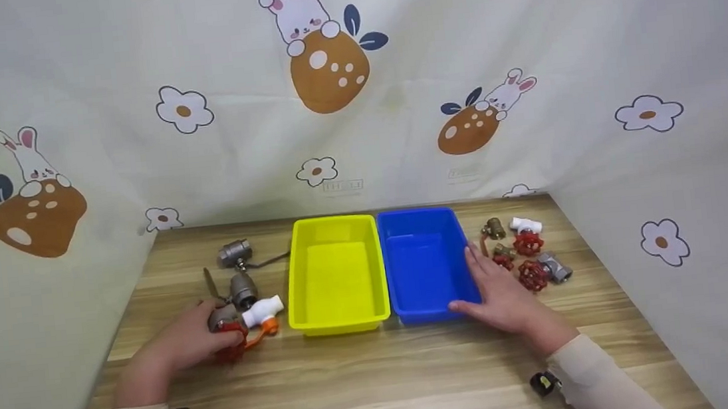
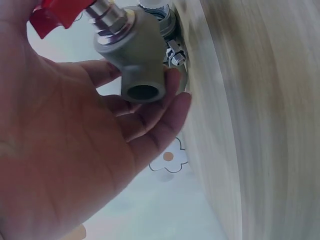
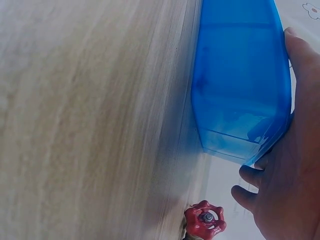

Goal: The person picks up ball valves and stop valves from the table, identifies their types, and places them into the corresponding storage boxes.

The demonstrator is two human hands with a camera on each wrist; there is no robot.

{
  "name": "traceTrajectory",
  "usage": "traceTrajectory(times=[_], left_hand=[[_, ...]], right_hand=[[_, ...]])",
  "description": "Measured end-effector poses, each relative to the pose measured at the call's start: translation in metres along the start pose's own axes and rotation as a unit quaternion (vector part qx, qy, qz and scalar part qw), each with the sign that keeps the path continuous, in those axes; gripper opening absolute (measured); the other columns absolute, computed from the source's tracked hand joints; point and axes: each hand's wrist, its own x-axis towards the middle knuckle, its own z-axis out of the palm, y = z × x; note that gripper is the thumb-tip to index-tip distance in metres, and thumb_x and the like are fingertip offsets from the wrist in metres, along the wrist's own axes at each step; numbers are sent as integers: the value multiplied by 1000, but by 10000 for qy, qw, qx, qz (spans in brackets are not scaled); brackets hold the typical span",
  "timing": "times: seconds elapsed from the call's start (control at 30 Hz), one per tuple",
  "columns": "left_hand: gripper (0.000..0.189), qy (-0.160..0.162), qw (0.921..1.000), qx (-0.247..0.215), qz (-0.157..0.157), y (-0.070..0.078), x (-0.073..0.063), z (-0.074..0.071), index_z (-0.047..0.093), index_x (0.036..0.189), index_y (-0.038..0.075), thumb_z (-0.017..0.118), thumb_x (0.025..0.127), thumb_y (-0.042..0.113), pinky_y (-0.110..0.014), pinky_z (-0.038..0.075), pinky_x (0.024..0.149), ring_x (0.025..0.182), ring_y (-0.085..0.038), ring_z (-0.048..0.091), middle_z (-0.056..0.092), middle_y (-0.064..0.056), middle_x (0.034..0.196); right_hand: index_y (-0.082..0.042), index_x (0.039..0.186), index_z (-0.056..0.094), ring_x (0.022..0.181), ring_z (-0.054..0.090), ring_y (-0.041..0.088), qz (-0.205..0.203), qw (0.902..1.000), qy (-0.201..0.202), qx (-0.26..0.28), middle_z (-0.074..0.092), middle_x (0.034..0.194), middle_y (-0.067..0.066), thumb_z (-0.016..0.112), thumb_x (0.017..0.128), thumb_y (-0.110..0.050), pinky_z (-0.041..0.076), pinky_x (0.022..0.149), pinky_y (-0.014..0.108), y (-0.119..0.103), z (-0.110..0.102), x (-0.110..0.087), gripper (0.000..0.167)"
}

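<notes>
Red-handled valve [image 2: 135, 55]: left hand [image 1: 186, 335] grips | 3 valves [image 1: 243, 289] nearby | right hand [image 1: 505, 294], unclenched, touches blue bin [image 1: 420, 266]

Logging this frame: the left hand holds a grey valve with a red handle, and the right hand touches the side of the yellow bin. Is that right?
Not quite: the right hand touches the side of the blue bin, as the head and right wrist views show. The left hand does hold a grey valve with a red handle.

Grey valve [image 2: 142, 55] with red handle, held in the left hand [image 1: 190, 338], rectangular blue tray [image 1: 416, 263], set upright on the table [image 1: 355, 392], side touched by right hand [image 1: 503, 294].
</notes>
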Motion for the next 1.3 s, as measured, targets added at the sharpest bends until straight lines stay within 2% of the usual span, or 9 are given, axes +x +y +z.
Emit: traceTrajectory(times=[0.27, 0.43, 0.63, 0.87, 1.03, 1.17, 1.3], left_hand=[[96, 94, 9998, -130, 105, 5, 3, -1, 45, 160, -7, 81, 92, 50, -72, 49, 109, 128, -49, 57, 47, -35, 153], [96, 89, 9997, -217, 104, 9, 4, -3, 43, 160, -9, 80, 94, 51, -70, 49, 110, 125, -45, 59, 52, -32, 147], [95, 134, 9994, -263, 192, 12, 9, -4, 46, 157, -9, 79, 96, 56, -66, 53, 106, 119, -41, 60, 57, -29, 142], [97, 226, 9992, -229, 222, 15, 14, -6, 47, 158, -2, 73, 98, 70, -67, 52, 108, 123, -41, 58, 56, -26, 145], [91, 368, 9984, -192, 386, 18, 19, -6, 51, 157, 5, 72, 98, 71, -68, 50, 111, 127, -41, 59, 56, -22, 147], [88, 522, 9966, -257, 578, 22, 22, -6, 53, 155, 4, 73, 98, 68, -68, 48, 113, 129, -43, 59, 56, -23, 150], [88, 617, 9958, -192, 642, 26, 26, -7, 55, 153, 4, 72, 98, 70, -69, 48, 113, 129, -44, 59, 56, -24, 149]], right_hand=[[3, 174, 16, 165, 22, 49, 16, 10000, -17, 23, 14, 183, 23, 67, 99, -73, 28, 127, 73, 0, 0, 1, 119], [3, 174, 16, 165, 22, 48, 35, 10000, -22, 22, 14, 183, 23, 68, 99, -72, 28, 126, 73, 0, 1, 1, 118], [3, 174, 16, 164, 24, 50, 98, 9999, -31, -24, 14, 183, 22, 68, 100, -71, 28, 126, 74, 0, 1, 0, 117], [2, 175, 15, 165, 21, 49, 148, 9999, -55, 28, 14, 183, 23, 71, 100, -68, 26, 125, 75, 0, 0, -1, 117], [3, 174, 16, 165, 22, 50, 101, 9999, -45, 17, 14, 183, 23, 69, 99, -70, 27, 125, 76, 0, 0, 0, 117], [4, 174, 16, 164, 23, 51, 76, 10000, -38, 23, 14, 182, 25, 68, 100, -71, 27, 125, 75, -1, -1, 1, 118], [4, 174, 14, 164, 24, 52, 72, 9999, -65, -27, 14, 182, 26, 65, 99, -74, 28, 126, 74, -1, 0, 1, 120]])
